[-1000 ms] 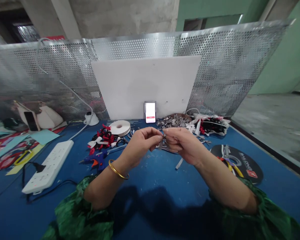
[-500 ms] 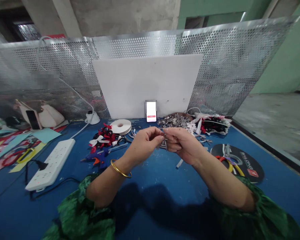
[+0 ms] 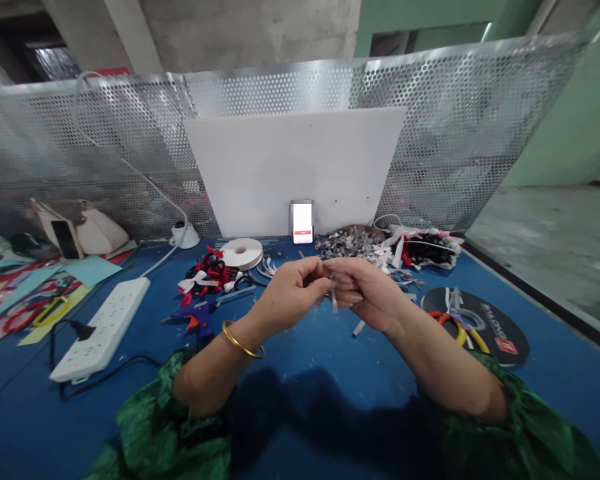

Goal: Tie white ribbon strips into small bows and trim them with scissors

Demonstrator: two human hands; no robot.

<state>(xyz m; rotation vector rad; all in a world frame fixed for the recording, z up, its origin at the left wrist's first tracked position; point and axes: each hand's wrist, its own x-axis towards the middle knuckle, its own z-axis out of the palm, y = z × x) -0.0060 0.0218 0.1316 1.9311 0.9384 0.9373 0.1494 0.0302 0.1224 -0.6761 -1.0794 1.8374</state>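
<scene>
My left hand [image 3: 294, 293] and my right hand [image 3: 373, 291] meet above the middle of the blue table, fingertips touching. Between them is a short strip of grey ribbon [image 3: 335, 305], its loose end hanging down under the fingers. The thumb and forefinger of my left hand pinch it from one side. On the other side my right hand's fingers are curled around it, hiding most of the upper part. Behind my hands lies a heap of grey ribbon pieces [image 3: 350, 243]. A pale strip [image 3: 359, 327] rests on the table below my right hand.
Left of my hands are a white ribbon roll [image 3: 253, 257], red and black hair ties with bows [image 3: 211, 272] and a blue glue gun [image 3: 200, 315]. A lit phone [image 3: 303, 223] leans on a white board [image 3: 300, 160]. Yellow-orange-handled pliers [image 3: 463, 333] lie on a black mat [image 3: 505, 320] at right.
The ribbon's hanging end shows longer and more plainly below the fingers. My fingers have shifted slightly around it, and both hands stay in nearly the same place.
</scene>
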